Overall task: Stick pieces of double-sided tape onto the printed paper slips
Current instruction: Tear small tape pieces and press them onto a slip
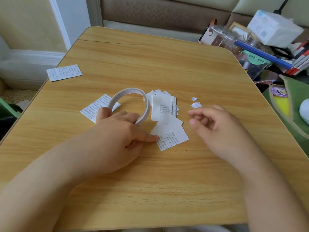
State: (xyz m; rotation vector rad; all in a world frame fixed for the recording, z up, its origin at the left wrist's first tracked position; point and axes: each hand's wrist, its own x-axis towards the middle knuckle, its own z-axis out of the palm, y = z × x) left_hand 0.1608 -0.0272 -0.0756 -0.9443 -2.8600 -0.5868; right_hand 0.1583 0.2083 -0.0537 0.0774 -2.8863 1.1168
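Note:
A white roll of double-sided tape point(132, 101) stands on edge in the middle of the wooden table point(150, 64). My left hand point(117, 134) grips its near side, thumb at the left and fingers hooked in the ring. One finger of that hand presses the corner of a printed slip point(172, 136) lying in front of me. My right hand point(215, 129) hovers to the right of that slip, fingers loosely curled, holding nothing I can see. A stack of slips point(164, 104) lies behind it. Another slip point(93, 108) sits under the roll's left side.
Small white backing scraps point(195, 103) lie right of the stack. A printed sheet point(64, 72) hangs over the table's left edge. Boxes, a clear container and pens point(260, 52) crowd the right side beyond the table. A green pouch point(287, 104) lies at the far right.

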